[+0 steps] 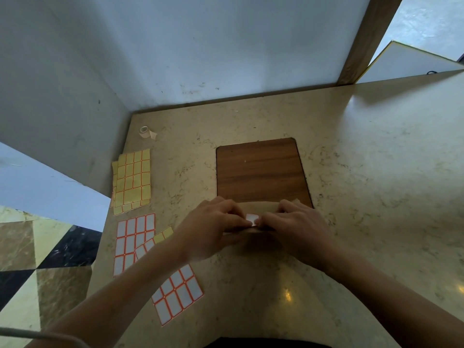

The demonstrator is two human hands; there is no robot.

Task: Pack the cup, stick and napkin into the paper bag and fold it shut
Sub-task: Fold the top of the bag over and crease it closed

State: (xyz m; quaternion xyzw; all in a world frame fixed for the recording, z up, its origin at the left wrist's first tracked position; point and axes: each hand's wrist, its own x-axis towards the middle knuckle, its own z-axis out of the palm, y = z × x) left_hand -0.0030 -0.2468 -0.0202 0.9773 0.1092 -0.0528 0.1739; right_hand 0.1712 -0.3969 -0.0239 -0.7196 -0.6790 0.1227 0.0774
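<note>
The brown paper bag (253, 207) lies on the marble counter, mostly covered by both hands, with its top flap folded over. A white sticker label (251, 218) with an orange edge sits on the fold. My left hand (213, 227) and my right hand (296, 227) press on the bag from either side, fingertips meeting at the label. The cup, stick and napkin are not in sight.
A wooden inset panel (261, 172) lies just behind the bag. Yellow label sheets (131, 180) and white label sheets (134, 241), (177, 293) lie at the left. A small tape roll (145, 131) sits near the back left corner. White walls close off back and left.
</note>
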